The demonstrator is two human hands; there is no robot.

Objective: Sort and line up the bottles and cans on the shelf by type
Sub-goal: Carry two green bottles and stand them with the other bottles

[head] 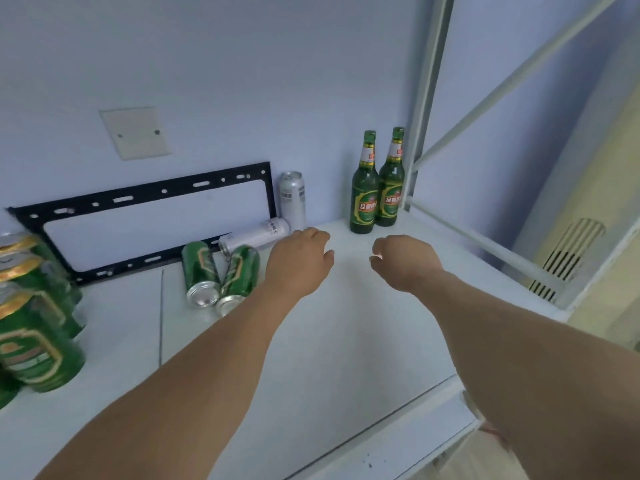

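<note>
Both bare arms reach forward over the white shelf, palms down. The left hand sits at the centre of the frame with its fingers loosely curled downward, holding nothing, just right of the fallen cans. The right hand hovers right of centre, fingers also loosely curled and gripping nothing; the two hands are near each other but apart.

In the upper right of the shelf, against the lilac wall, two green glass beer bottles stand upright and touching: the left bottle slightly in front, the right bottle next to the white shelf frame. Left of them an upright silver can stands by the wall, well apart from the bottles. A second silver can lies on its side just below it. Two green cans lie tipped over at centre left, their bases toward the camera: one green can and another green can, touching near the bases.

At the left edge a cluster of upright green cans stands close to the camera, blurred. A black metal bracket and a beige wall plate are fixed on the wall.
</note>
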